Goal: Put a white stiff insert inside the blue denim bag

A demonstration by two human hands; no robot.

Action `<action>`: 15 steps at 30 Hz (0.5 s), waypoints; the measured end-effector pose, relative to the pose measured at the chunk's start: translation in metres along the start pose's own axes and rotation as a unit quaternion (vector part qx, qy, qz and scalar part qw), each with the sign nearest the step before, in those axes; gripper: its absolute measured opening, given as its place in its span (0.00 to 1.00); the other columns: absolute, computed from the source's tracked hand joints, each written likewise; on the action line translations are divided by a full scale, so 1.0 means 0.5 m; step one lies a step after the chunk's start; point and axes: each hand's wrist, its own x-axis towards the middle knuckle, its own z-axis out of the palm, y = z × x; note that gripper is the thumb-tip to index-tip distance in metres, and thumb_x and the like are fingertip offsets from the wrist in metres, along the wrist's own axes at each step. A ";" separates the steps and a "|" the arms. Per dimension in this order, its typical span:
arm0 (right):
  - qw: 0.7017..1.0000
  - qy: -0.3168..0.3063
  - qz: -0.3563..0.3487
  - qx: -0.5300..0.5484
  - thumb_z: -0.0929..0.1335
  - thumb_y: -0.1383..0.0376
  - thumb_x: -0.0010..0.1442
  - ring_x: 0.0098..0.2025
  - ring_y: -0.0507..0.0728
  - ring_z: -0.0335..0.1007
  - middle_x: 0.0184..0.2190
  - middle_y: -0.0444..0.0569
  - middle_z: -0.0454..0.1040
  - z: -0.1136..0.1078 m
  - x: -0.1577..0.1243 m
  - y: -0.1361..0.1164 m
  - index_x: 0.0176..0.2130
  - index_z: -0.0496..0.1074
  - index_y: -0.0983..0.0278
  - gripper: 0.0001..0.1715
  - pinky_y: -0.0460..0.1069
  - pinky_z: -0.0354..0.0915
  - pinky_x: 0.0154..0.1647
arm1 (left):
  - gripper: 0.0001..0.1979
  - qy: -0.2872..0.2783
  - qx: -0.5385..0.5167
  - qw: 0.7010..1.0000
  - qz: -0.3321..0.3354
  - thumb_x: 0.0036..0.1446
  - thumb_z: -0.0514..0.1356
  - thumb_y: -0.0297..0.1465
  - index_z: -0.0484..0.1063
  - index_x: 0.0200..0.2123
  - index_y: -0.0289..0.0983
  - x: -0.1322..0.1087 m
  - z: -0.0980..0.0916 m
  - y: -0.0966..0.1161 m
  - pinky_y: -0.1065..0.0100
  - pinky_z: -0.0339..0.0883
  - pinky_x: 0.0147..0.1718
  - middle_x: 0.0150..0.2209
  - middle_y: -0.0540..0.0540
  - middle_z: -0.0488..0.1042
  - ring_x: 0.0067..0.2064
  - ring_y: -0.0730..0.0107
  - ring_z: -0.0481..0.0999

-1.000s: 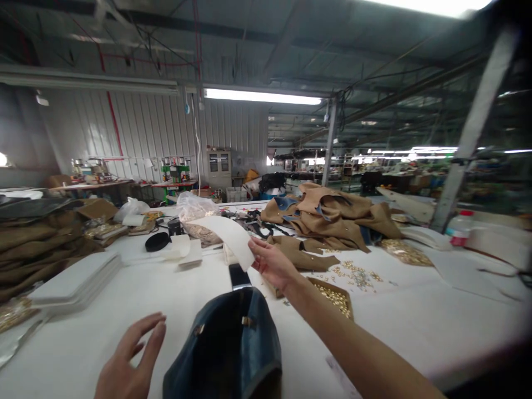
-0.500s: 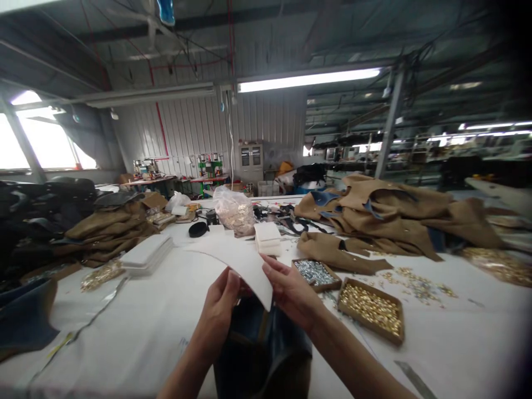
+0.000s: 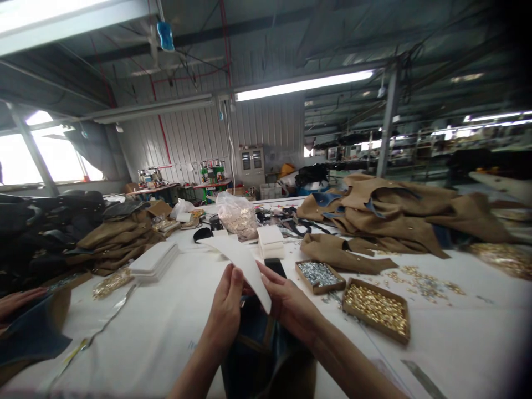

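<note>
A thin, white, curved sheet [image 3: 245,265] slants between my hands, its narrow tip pointing down toward me. My left hand [image 3: 226,302] is closed at the sheet's left edge, thumb on top. From the other side my right hand [image 3: 291,299] grips it near the lower end; some of its fingers are hidden behind the sheet. Below both hands hangs a dark blue leather piece [image 3: 253,327] with brown edges, partly covered by them. Whether my fingers also hold the leather is hard to see. A dark strip [image 3: 275,268] shows just beyond my right hand.
Cardboard trays of silver studs [image 3: 318,274] and gold studs [image 3: 376,306] stand to the right, near loose gold studs [image 3: 424,282]. Brown leather pieces [image 3: 386,205] are heaped behind. White sheets [image 3: 153,259] are stacked left. Another person's hand [image 3: 19,303] rests on blue leather [image 3: 35,327].
The view has tilted up slightly and shifted. The white sheet has turned more edge-on between my hands. Another person's hand has come in at the left, and the dark strip now shows.
</note>
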 end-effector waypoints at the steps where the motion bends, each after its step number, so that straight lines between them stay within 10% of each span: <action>1: 1.000 0.000 0.003 -0.005 0.83 0.57 0.67 0.37 0.55 0.79 0.52 0.53 0.86 0.003 -0.002 0.001 0.71 0.79 0.52 0.37 0.45 0.72 0.29 | 0.33 0.001 0.004 1.000 0.004 0.76 0.63 0.60 0.76 0.63 0.36 0.001 0.001 0.001 0.54 0.78 0.62 0.53 0.36 0.84 0.59 0.48 0.83; 6: 0.999 0.001 0.001 -0.044 0.81 0.58 0.67 0.40 0.55 0.77 0.49 0.52 0.86 0.020 -0.014 -0.001 0.67 0.83 0.56 0.31 0.45 0.73 0.35 | 0.27 -0.012 0.076 0.997 0.028 0.80 0.57 0.57 0.76 0.54 0.38 0.009 0.000 0.005 0.54 0.78 0.59 0.52 0.38 0.82 0.54 0.52 0.83; 10: 0.992 0.004 -0.040 -0.122 0.77 0.49 0.71 0.61 0.66 0.80 0.59 0.54 0.85 0.021 -0.021 -0.011 0.67 0.83 0.59 0.32 0.56 0.76 0.60 | 0.23 -0.015 0.119 0.992 0.029 0.82 0.55 0.53 0.74 0.47 0.39 0.012 -0.007 -0.003 0.55 0.76 0.53 0.48 0.41 0.79 0.51 0.52 0.80; 15: 0.942 0.061 -0.053 -0.326 0.78 0.29 0.62 0.82 0.72 0.59 0.81 0.59 0.62 0.002 -0.022 -0.030 0.84 0.58 0.61 0.71 0.65 0.56 0.84 | 0.20 -0.003 0.157 0.987 0.036 0.82 0.55 0.50 0.73 0.47 0.40 0.004 -0.001 -0.003 0.57 0.70 0.52 0.44 0.44 0.76 0.48 0.55 0.75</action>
